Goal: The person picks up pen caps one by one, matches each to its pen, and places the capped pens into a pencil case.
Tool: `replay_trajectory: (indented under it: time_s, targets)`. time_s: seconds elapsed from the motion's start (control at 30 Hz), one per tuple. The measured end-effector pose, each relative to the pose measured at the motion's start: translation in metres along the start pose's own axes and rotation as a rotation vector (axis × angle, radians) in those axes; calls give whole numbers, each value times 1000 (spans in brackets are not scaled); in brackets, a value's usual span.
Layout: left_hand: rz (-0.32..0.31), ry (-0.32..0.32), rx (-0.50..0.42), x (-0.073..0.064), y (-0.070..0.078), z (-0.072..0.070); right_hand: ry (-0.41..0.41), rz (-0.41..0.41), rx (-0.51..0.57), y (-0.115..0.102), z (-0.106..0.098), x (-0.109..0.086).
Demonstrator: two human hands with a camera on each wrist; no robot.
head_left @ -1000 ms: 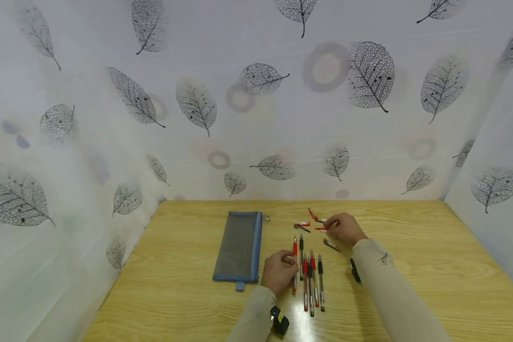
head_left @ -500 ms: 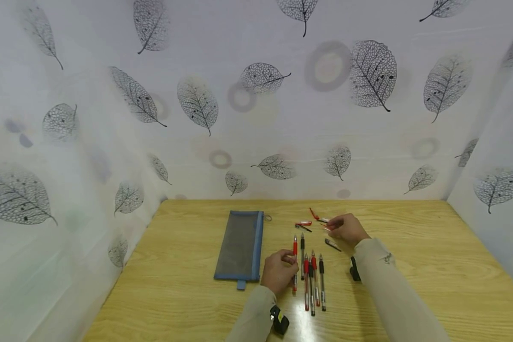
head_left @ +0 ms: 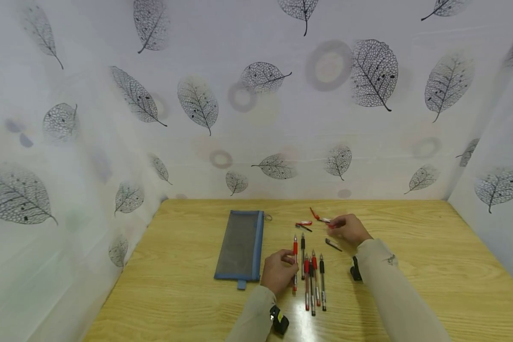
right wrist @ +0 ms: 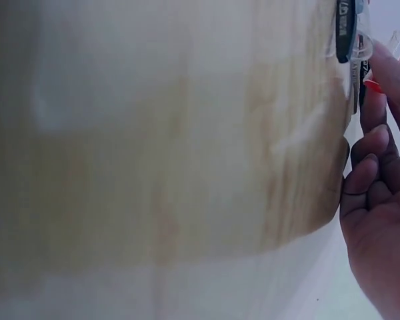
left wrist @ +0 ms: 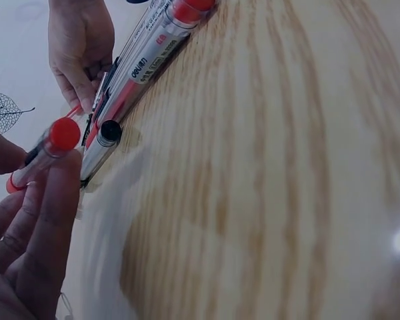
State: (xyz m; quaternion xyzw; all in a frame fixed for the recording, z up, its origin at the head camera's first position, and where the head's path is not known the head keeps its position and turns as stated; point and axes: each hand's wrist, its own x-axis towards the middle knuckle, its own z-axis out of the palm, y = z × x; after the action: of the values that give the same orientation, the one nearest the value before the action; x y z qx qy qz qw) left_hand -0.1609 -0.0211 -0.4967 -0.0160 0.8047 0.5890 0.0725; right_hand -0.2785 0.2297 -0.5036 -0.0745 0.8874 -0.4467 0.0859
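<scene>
My left hand [head_left: 280, 273] holds an uncapped red gel pen [head_left: 295, 248] upright in the head view, tip pointing away. In the left wrist view, thumb and fingers pinch its clear barrel behind the red end plug [left wrist: 65, 134]. Farther back, my right hand [head_left: 348, 229] pinches a red pen cap [head_left: 331, 226] between thumb and fingertips; the fingers partly cover it. Just left of that hand lie a black-clipped cap [head_left: 325, 220] and another red cap [head_left: 314, 214]. More uncapped pens, red [head_left: 306, 285] and black [head_left: 322, 285], lie side by side right of my left hand.
A grey mesh pencil pouch [head_left: 239, 244] with blue edging lies left of the pens. A red cap [head_left: 304, 223] and a black cap [head_left: 304, 228] lie behind the pens. One black cap [head_left: 333, 244] rests below my right hand. A leaf-patterned sheet [head_left: 278, 118] borders the wooden table [head_left: 175, 266].
My right hand has drawn the red cap slightly right and up from the loose caps. The left hand keeps its hold on the red pen, almost unmoved.
</scene>
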Motion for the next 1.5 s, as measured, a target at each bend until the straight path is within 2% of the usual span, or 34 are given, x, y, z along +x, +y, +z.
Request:
replay_trajectory:
  time_s: [0.23,0.4,0.63,0.93,1.2,1.5]
  targets:
    - [-6,-27,-25,0,0,0,18,-22,27,2,-2,-2]
    - [10,-48,-43,-1,1,-1,10,-11,74,4,-3,-1]
    - [43,-72,-31,-2,3,-3,4,-42,113,4,-6,-1]
    - [45,-141,-87,-5,4,-8,29,-104,222,-11,-4,-15]
    - [49,-167,-114,-9,5,-11,26,-209,230,-19,2,-25]
    - [50,-171,-110,-12,3,-12,56,-196,331,-34,14,-36]
